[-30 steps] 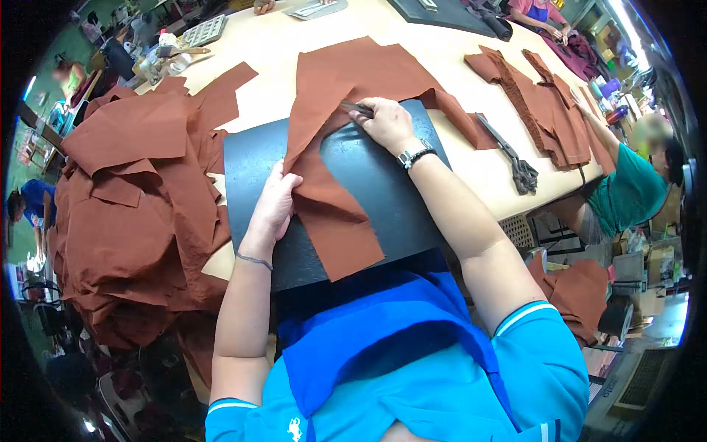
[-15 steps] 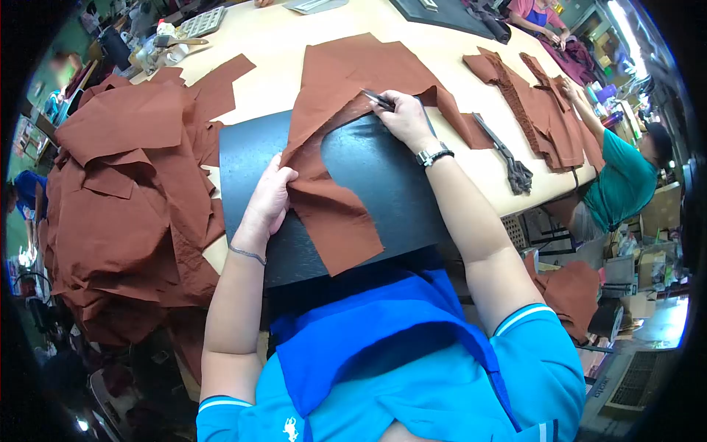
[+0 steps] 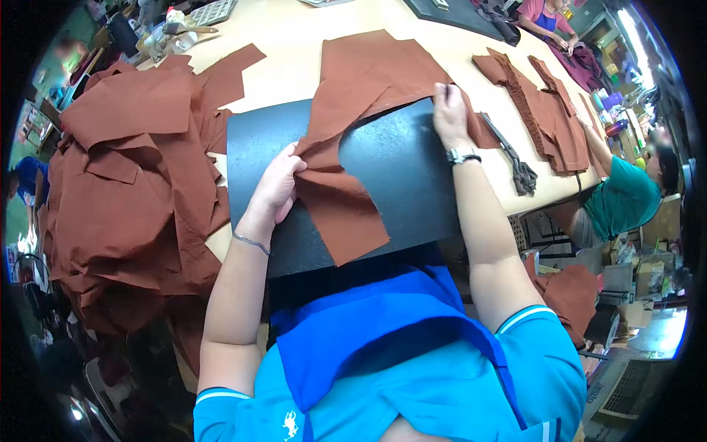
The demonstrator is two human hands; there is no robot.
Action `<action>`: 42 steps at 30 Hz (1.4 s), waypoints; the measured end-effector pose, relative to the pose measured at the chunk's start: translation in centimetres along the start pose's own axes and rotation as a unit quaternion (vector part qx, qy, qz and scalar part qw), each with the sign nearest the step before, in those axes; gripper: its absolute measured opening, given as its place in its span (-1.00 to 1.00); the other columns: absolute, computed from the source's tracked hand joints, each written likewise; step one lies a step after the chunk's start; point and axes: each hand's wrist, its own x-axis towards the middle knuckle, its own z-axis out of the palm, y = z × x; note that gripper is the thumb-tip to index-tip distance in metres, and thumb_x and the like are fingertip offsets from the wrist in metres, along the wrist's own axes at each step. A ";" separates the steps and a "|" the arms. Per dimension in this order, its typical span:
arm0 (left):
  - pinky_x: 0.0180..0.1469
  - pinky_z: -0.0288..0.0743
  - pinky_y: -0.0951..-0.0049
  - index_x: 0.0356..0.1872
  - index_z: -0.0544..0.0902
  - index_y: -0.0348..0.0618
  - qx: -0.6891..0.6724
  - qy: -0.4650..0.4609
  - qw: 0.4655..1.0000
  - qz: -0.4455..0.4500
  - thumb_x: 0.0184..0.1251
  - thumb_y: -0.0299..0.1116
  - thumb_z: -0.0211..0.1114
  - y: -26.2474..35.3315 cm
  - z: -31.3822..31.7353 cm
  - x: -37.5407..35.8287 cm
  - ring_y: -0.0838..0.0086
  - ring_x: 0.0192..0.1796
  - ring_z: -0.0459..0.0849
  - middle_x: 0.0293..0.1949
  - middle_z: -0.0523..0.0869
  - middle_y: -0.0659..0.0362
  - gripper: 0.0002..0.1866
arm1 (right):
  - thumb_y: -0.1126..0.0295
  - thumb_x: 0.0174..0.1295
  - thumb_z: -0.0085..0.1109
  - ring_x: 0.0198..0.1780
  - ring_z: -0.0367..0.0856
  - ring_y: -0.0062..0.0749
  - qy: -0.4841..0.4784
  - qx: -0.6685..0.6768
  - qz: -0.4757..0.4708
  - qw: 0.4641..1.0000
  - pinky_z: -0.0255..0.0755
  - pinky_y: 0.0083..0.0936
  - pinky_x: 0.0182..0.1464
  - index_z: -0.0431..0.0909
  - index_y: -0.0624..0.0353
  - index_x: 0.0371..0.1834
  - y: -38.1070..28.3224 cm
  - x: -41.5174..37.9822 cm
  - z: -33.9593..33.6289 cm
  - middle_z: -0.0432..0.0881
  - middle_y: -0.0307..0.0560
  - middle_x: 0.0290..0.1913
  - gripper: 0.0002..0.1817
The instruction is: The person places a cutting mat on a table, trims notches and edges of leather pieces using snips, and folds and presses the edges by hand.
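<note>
A reddish-brown piece of fabric spreads over the table and a black board, its near strip hanging toward my apron. The fabric's left edge is gathered in my closed left hand. My right hand is closed at the fabric's right edge, above the board's far right corner. Something small and dark shows at its fingertips, but I cannot make out what it is. To the right of that hand lies a pair of large scissors with dark wrapped handles.
A big heap of brown fabric pieces stands at the left. More brown pieces lie at the right, by a co-worker in a green shirt. A brush and a calculator are at the back left.
My right hand has moved right from the fabric's middle edge to its right edge. The small dark pointed tool it held no longer shows clearly. My left hand keeps its hold.
</note>
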 end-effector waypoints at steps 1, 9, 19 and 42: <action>0.32 0.37 0.35 0.38 0.35 -0.20 0.004 -0.009 1.000 -0.005 0.22 -0.53 -0.01 0.0 -0.3 0.2 0.40 0.27 0.51 0.27 0.51 0.08 -0.39 | -0.04 0.48 -0.04 -0.22 0.63 -0.16 -0.061 0.040 0.057 0.996 0.51 -0.27 -0.08 0.55 0.30 -0.09 1.0 0.0 -1.2 0.63 0.07 -0.31 -0.48; 0.18 0.46 0.46 0.27 0.48 -0.25 0.076 0.025 0.995 0.056 0.52 -0.38 0.08 -1.2 0.5 0.4 0.53 0.10 0.60 0.10 0.65 0.16 -0.63 | -0.09 0.27 0.27 -0.48 0.45 -0.66 -0.286 0.133 0.040 0.948 0.36 -0.55 -0.41 0.63 0.18 -0.41 -8.9 -6.3 -2.6 0.49 -0.31 -0.54 -0.52; 0.12 0.51 0.45 0.16 0.50 -0.24 0.177 0.062 0.978 0.087 0.41 -0.47 0.15 -1.8 0.0 0.6 0.49 0.00 0.64 0.04 0.67 0.14 -0.67 | -0.04 0.41 0.10 -0.48 0.45 -0.54 -0.470 0.287 -0.054 0.833 0.42 -0.47 -0.43 0.59 0.23 -0.07 -19.2 -0.4 7.7 0.55 -0.20 -0.45 -0.52; -0.27 0.73 0.35 0.23 0.37 -0.06 0.018 0.064 0.994 0.089 0.46 -0.40 0.16 -0.5 0.4 -0.3 0.45 -0.11 0.68 0.02 0.60 0.19 -0.64 | -0.06 0.50 -0.09 -0.66 0.08 -0.83 -0.503 0.495 0.415 0.575 -0.03 -0.86 -0.72 0.47 0.17 0.07 -11.8 -9.3 0.7 0.20 -0.47 -0.57 -0.52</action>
